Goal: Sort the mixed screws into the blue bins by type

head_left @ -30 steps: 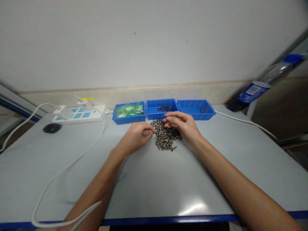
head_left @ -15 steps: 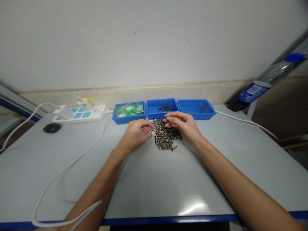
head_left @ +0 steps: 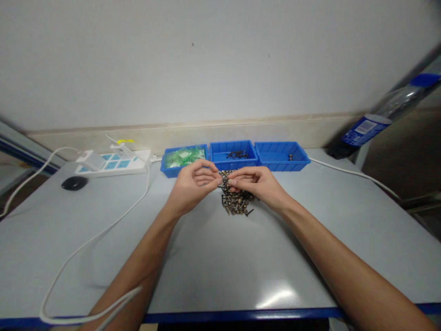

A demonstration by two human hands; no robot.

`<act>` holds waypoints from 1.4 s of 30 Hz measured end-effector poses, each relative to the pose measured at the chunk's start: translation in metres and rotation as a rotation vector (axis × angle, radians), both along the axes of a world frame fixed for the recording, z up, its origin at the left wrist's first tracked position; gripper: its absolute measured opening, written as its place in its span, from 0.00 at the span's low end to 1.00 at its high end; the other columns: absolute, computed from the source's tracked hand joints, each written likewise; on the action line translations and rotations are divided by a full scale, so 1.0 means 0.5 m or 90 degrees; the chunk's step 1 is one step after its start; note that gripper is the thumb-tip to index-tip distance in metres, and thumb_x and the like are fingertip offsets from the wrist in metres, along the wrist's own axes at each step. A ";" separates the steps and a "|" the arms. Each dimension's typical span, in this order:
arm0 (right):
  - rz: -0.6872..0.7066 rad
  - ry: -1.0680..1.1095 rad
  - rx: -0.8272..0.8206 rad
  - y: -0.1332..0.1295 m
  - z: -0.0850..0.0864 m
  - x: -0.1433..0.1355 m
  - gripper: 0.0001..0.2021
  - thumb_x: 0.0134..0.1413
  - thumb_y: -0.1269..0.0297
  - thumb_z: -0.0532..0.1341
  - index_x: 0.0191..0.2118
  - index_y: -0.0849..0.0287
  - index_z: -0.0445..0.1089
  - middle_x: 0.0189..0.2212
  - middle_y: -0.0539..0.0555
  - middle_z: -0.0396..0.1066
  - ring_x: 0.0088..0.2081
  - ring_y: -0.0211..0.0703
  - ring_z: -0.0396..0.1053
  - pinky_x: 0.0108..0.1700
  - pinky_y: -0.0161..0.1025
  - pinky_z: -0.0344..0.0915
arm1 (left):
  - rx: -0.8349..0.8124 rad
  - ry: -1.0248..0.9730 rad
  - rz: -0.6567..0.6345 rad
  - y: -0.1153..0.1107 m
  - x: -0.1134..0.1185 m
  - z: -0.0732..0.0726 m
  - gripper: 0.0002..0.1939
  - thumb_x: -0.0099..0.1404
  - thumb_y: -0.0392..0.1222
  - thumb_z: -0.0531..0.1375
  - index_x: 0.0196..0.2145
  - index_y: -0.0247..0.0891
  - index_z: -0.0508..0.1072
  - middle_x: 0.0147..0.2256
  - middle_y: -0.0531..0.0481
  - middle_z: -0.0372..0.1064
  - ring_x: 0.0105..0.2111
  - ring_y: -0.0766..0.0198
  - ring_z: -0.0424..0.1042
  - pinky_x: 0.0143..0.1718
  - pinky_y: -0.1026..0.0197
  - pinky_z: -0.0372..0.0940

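Note:
A heap of small dark and brass-coloured screws (head_left: 237, 202) lies on the grey table (head_left: 213, 257) in front of three blue bins. My left hand (head_left: 193, 186) and my right hand (head_left: 257, 184) are raised just above the heap's far edge, fingertips nearly meeting. Both pinch with thumb and forefinger around something small at the point where they meet; the piece itself is too small to make out. The left bin (head_left: 184, 157) holds green-tinted bags, the middle bin (head_left: 234, 155) several dark screws, the right bin (head_left: 282, 156) one small part.
A white power strip (head_left: 112, 163) with plugs sits at the back left, its white cable (head_left: 93, 239) looping toward the near edge. A black round object (head_left: 74, 183) lies beside it. A plastic bottle (head_left: 382, 117) leans at the back right, with another white cable (head_left: 347, 172) below it.
Both hands lifted off the heap and came together; the left hand rose and turned inward, the right moved left until the fingertips almost touch.

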State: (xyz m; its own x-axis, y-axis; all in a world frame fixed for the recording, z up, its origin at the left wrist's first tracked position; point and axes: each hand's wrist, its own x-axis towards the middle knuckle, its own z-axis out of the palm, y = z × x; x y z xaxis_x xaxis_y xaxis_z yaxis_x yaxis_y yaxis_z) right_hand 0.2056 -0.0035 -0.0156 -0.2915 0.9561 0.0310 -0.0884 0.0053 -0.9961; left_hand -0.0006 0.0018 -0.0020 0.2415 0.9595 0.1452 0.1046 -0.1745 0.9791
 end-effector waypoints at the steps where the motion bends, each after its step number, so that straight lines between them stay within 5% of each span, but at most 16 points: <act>1: 0.001 0.008 -0.009 0.000 0.001 -0.001 0.14 0.42 0.58 0.75 0.36 0.57 0.80 0.28 0.54 0.80 0.31 0.43 0.78 0.38 0.42 0.74 | 0.001 -0.001 -0.001 0.000 0.001 0.000 0.18 0.54 0.41 0.71 0.38 0.36 0.69 0.33 0.50 0.76 0.32 0.66 0.78 0.40 0.63 0.76; 8: -0.038 0.060 -0.035 0.004 -0.004 -0.001 0.13 0.42 0.58 0.75 0.34 0.57 0.81 0.28 0.54 0.80 0.32 0.44 0.78 0.40 0.43 0.74 | 0.032 0.042 -0.040 -0.003 -0.002 0.000 0.16 0.57 0.42 0.69 0.39 0.37 0.69 0.35 0.49 0.76 0.34 0.65 0.78 0.40 0.62 0.75; 14: -0.188 0.115 0.022 0.020 -0.015 0.006 0.16 0.47 0.62 0.72 0.44 0.54 0.80 0.45 0.56 0.80 0.46 0.48 0.78 0.53 0.47 0.71 | 0.226 0.370 -0.091 0.002 -0.013 -0.019 0.06 0.59 0.37 0.65 0.36 0.36 0.76 0.30 0.51 0.74 0.29 0.66 0.72 0.34 0.63 0.69; 18: -0.212 0.136 0.003 0.027 -0.019 0.010 0.18 0.46 0.64 0.72 0.47 0.52 0.78 0.51 0.55 0.77 0.48 0.48 0.77 0.55 0.49 0.69 | 0.266 0.443 -0.125 0.003 -0.012 -0.033 0.05 0.58 0.32 0.64 0.35 0.35 0.77 0.29 0.50 0.74 0.29 0.64 0.71 0.34 0.62 0.67; 34: -0.193 0.105 -0.009 0.021 -0.009 0.007 0.12 0.47 0.62 0.71 0.41 0.56 0.79 0.42 0.55 0.80 0.37 0.41 0.78 0.43 0.40 0.70 | 0.232 0.500 -0.130 -0.005 0.004 -0.033 0.01 0.60 0.33 0.65 0.31 0.34 0.76 0.29 0.50 0.72 0.30 0.64 0.69 0.33 0.63 0.61; 42: -0.189 0.106 -0.012 0.020 -0.007 0.008 0.12 0.47 0.62 0.71 0.40 0.56 0.79 0.41 0.55 0.80 0.35 0.40 0.77 0.40 0.38 0.70 | 0.211 0.447 -0.103 -0.003 0.001 -0.040 0.08 0.55 0.25 0.60 0.31 0.35 0.74 0.27 0.53 0.70 0.28 0.66 0.68 0.32 0.65 0.62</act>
